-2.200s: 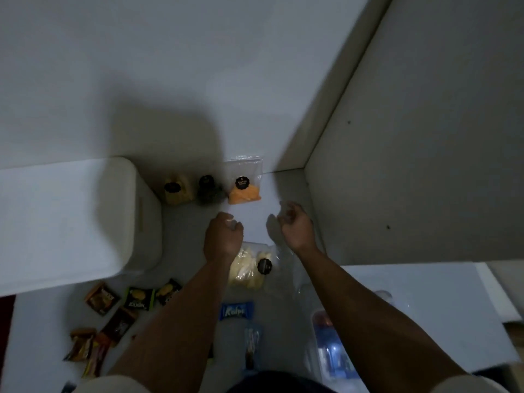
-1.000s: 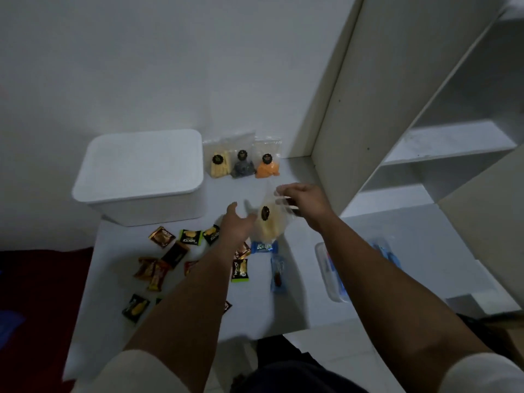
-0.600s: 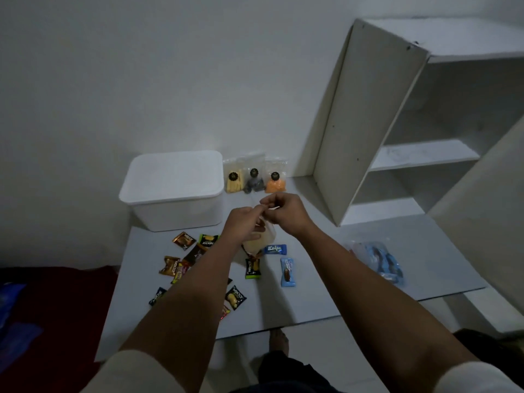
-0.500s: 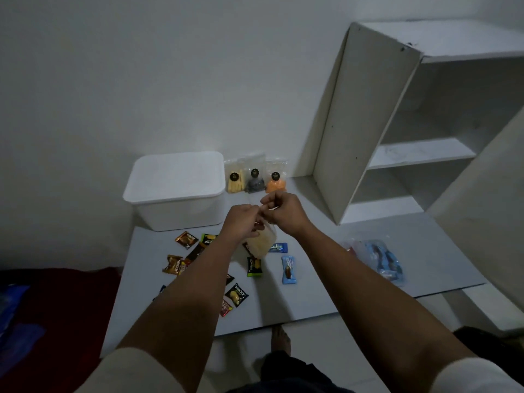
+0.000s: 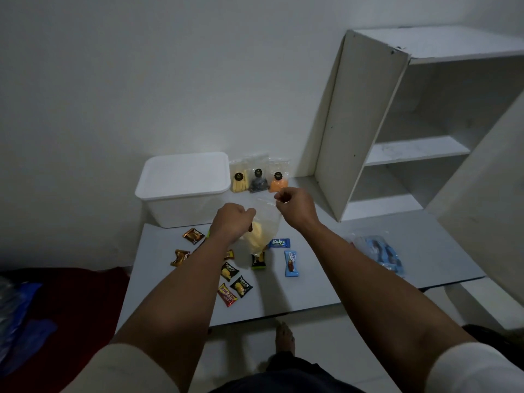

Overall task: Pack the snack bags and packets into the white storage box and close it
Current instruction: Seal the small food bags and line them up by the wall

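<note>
Head view: left hand (image 5: 231,221) and right hand (image 5: 296,207) both pinch the top edge of a clear zip bag of yellow snacks (image 5: 259,236), held up above the table (image 5: 326,279). White storage box (image 5: 184,188), lid on, sits at 11 o'clock from the bag, at the table's far left. Three small snack bags (image 5: 259,180) stand against the wall just right of the box. Small packets lie scattered below the hands: blue Kalpa packet (image 5: 279,243) at 4 o'clock, black Nextar packets (image 5: 241,286) at 6. White shelf unit (image 5: 411,123) at 2 o'clock.
</note>
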Demonstrator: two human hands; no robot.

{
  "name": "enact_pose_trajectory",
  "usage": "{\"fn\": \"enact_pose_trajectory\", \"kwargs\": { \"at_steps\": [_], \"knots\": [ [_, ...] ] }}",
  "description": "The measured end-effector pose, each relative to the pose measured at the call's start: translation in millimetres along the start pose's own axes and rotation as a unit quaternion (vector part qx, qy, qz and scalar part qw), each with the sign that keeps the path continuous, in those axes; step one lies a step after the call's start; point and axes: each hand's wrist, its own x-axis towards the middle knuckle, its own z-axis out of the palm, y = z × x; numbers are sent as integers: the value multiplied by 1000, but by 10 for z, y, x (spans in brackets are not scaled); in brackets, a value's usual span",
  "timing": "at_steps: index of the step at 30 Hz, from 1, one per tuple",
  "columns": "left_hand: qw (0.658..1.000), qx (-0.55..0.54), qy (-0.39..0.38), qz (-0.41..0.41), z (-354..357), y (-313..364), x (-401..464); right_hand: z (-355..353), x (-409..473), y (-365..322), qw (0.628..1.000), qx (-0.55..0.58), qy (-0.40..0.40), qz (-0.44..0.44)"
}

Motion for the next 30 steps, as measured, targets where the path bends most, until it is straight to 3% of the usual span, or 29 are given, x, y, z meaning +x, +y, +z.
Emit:
{"fn": "enact_pose_trajectory", "kwargs": {
  "at_steps": [5,8,13,30],
  "knots": [
    [996,-66,61,27,-7,44,-81,-99,-25,-128,992,97,-82,3],
    [991,-118,42,56,-41,42,-95,-220,-58,-178,982,132,-132,-2],
    [988,-110,20,102,-41,35,-98,-388,-69,-236,969,171,-177,13],
    [973,-212,-16,86,-27,184,-223,-484,-112,-275,960,131,-246,-23]
  ]
}}
